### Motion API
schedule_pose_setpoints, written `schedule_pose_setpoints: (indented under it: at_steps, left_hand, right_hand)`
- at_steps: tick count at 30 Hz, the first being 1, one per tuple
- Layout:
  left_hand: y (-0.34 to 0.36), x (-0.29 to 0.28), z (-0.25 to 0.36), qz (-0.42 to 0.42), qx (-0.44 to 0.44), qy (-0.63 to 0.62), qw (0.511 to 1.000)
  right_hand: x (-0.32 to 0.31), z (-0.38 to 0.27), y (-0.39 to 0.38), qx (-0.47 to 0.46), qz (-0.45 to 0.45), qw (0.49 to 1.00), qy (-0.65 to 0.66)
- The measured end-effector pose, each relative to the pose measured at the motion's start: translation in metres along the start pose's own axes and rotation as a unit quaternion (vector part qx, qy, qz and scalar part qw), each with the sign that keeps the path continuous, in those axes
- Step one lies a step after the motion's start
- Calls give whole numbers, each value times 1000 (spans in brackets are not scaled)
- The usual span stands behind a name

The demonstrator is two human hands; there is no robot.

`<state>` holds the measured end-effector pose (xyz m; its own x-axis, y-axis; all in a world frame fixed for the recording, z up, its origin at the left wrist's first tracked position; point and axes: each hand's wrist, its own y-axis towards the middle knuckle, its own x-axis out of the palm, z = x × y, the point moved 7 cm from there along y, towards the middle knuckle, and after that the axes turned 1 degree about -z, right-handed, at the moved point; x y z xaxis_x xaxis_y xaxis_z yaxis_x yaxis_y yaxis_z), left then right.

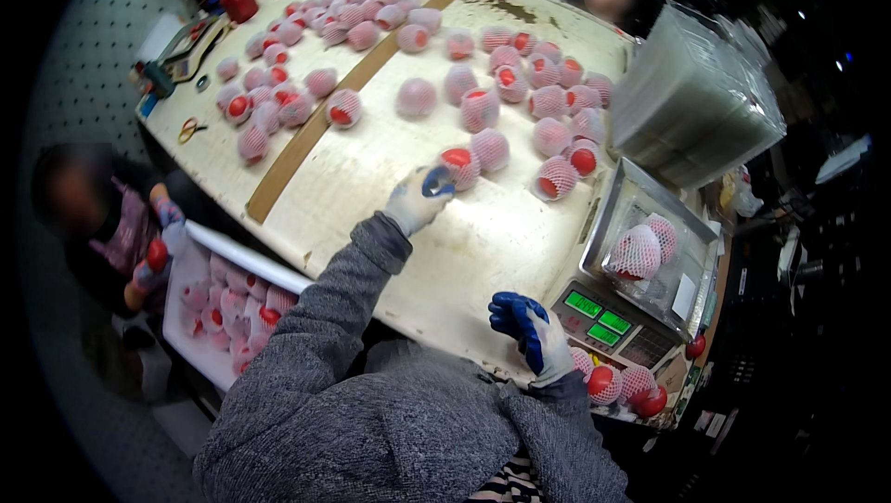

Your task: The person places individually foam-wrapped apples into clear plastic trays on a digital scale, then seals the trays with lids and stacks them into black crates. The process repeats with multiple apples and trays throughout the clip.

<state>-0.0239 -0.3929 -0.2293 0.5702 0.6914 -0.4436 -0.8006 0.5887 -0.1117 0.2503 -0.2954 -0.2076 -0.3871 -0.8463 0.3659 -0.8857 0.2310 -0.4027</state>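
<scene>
Head view: left hand point(419, 199), in white glove with blue fingertips, reaches across pale worktable point(464, 243), fingers closing on red fruit in white foam net point(460, 167) near table middle. Right hand point(527, 331), blue-gloved, hovers loosely curled near table's front edge, holding nothing, just beside digital scale point(608, 322). Clear tray on scale point(682, 252) holds two netted fruits. Many more netted fruits scattered farther back. Another person at left beside box of netted fruit point(190, 303).

Single view: head-worn fisheye camera, looking steeply down and forward over the wearer's grey fleece shoulders onto a worn cream worktable point(483, 234) at close range. Straight edges bow toward the dark circular rim. No second view shares the scene.
</scene>
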Motion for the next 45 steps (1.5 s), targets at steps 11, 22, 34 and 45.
schedule_pose_setpoints:
  at_steps: [11, 22, 34, 45]
  left_hand:
    - [288, -13, -11, 211, 73, 298, 928]
    - [339, -1, -73, 151, 30, 192, 969]
    - [-51, 148, 254, -259, 472, -114, 835]
    - [-25, 251, 251, -370, 390, 305, 786]
  right_hand:
    - [-39, 9, 5, -5, 109, 993, 56]
    - [-36, -17, 21, 13, 75, 995, 62]
    - [-67, -135, -45, -324, 216, 914, 114]
    - [-203, -123, -83, -272, 431, 860, -16]
